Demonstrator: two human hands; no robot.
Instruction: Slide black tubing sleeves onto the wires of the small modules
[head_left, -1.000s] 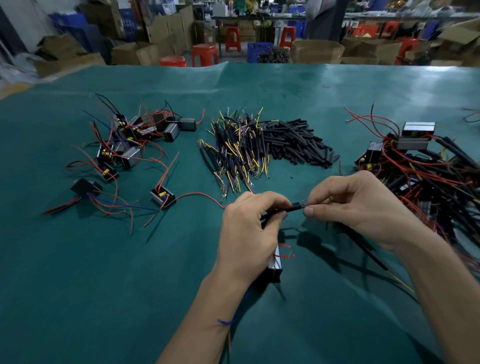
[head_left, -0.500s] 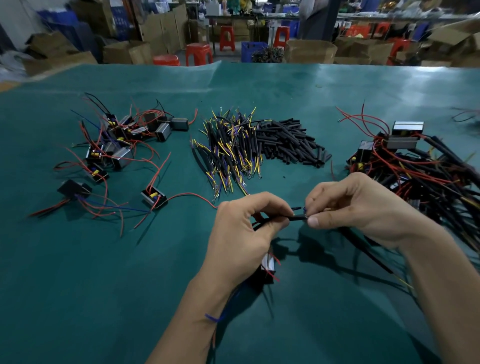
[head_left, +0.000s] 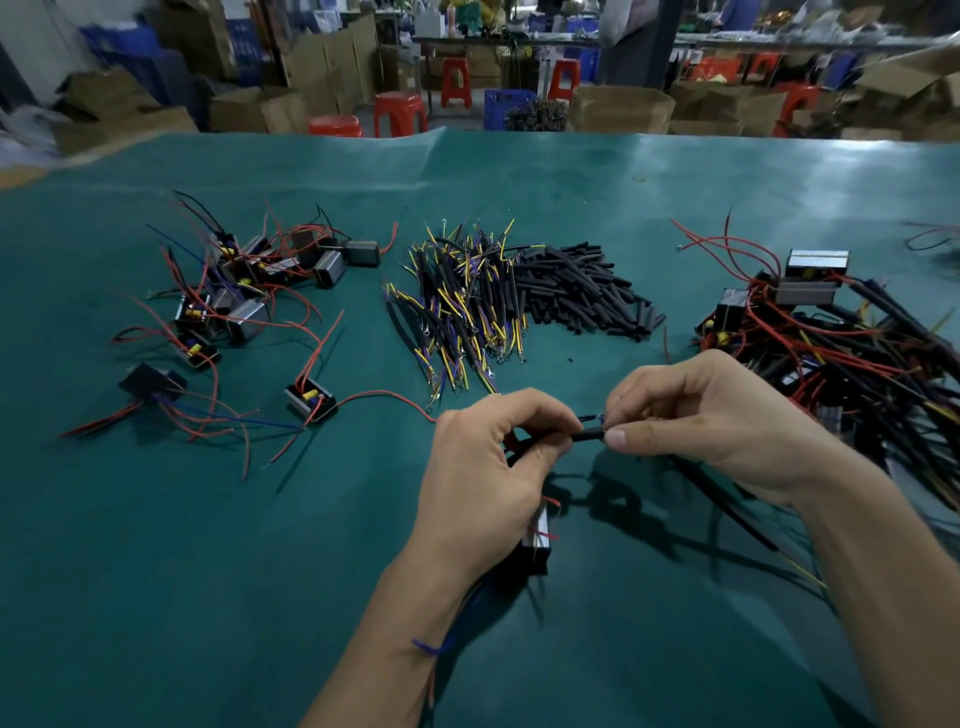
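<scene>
Black tubing sleeve (head_left: 589, 434) sits level between my two hands, just above the middle of the bench (head_left: 571, 171) on its near side. My left hand (head_left: 488, 478) has its grip pinched on the sleeve's left end, thumb and forefinger curled round it, and my right hand (head_left: 717, 426) pinches the right end, where I can see a thin wire tip (head_left: 592, 416) poking out just beside my fingertips. I cannot tell how far the wire runs inside. Below my left palm hangs a small module (head_left: 536, 540), silver-topped with a black body, partly hidden by the hand; red wire ends show beside it and a blue wire (head_left: 431, 647) trails over my left wrist. Beyond the hands, at the middle of the bench, lies a heap of sleeved wires (head_left: 462, 301) with yellow and purple ends, and touching it on the right is a pile of loose black sleeves (head_left: 582, 291). To the far left lies a scatter of modules (head_left: 249, 291) with red wires spreading around them, one lone module (head_left: 310, 399) nearer to me, its red lead running toward my left hand. On the right is a tangled pile of modules and dark sleeved leads (head_left: 841, 353). Behind the bench stand cardboard boxes (head_left: 623, 109) and red stools (head_left: 397, 111).
</scene>
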